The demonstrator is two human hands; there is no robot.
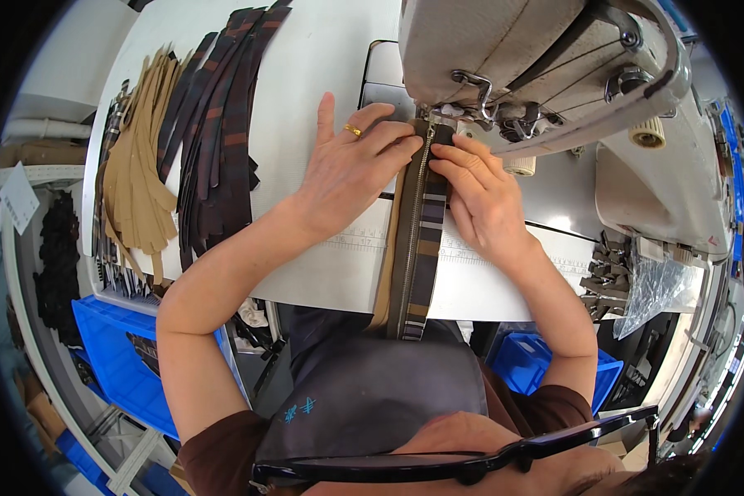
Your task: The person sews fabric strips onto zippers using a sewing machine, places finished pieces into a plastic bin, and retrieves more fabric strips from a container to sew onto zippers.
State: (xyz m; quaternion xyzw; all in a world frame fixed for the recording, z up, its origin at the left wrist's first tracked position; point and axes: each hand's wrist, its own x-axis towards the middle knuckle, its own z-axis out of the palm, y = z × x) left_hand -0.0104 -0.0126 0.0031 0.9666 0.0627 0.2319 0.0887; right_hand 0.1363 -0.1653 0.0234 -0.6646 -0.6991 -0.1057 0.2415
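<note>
A long metal-toothed zipper (410, 248) lies lengthwise with fabric along it, tan on the left and plaid on the right. Its far end is at the needle area of the sewing machine (504, 58), and its near end hangs over the table edge toward my apron. My left hand (351, 161), with a gold ring, pinches the far left edge; its little finger sticks out. My right hand (481, 194) grips the plaid strip (429, 240) on the other side, fingers bent and close together. Both thumbs are largely hidden.
Tan fabric strips (140, 157) and dark plaid strips (223, 132) lie at the table's left. Small dark pieces (608, 277) and a clear plastic bag (655, 285) sit at the right. Blue crates stand below, one left (112, 355), one right (521, 364).
</note>
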